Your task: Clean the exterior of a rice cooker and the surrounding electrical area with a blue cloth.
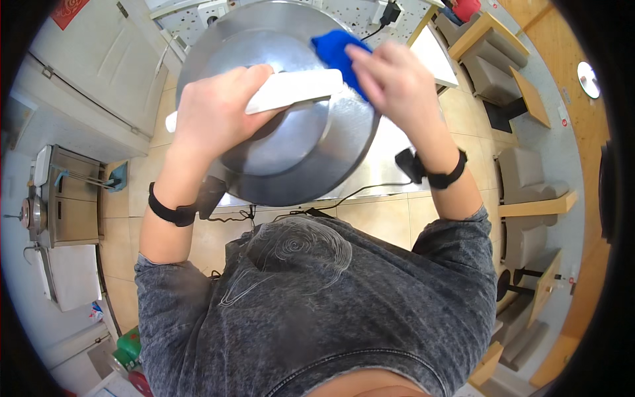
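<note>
No lettering or numbers legible; places taken from the large round metal disc (350, 142). Left of it, toward the far side: red sheet (64, 12) with a faint paler pattern, on a white door panel (99, 53), too small and edge-cut to read. Nearer the wearer than the disc: dark grey shirt (410, 311), pale swirling line drawing (296, 246) on its front, apparently pictorial. Well right of the disc: tiny red round marks (564, 122) on a pale grey strip (559, 172), unreadable.
</note>
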A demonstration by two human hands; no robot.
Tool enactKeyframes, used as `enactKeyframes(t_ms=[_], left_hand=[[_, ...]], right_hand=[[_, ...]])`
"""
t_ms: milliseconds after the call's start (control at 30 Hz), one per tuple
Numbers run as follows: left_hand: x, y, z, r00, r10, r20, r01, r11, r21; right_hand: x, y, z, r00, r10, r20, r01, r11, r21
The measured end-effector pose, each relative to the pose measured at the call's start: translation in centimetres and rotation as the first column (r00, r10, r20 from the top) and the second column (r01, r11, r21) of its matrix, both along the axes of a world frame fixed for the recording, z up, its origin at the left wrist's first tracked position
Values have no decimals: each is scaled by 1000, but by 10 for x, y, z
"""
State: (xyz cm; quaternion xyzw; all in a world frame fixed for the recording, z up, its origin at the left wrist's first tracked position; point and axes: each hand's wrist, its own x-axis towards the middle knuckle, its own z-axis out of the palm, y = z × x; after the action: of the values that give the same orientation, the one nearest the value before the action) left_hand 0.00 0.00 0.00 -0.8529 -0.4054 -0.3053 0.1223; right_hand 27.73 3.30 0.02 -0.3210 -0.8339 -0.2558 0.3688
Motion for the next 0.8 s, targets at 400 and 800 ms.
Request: enactKeyframes(t_ms=[400,800], left_hand=[[-6,2,6,987,34,155,-38,999,23],[-5,75,2,916,351,196,-301,922,-243]], right_hand=[[-3,0,4,988,58,-141,-46,995,88],[7,-66,-90,927,169,-334,-290,887,-359]])
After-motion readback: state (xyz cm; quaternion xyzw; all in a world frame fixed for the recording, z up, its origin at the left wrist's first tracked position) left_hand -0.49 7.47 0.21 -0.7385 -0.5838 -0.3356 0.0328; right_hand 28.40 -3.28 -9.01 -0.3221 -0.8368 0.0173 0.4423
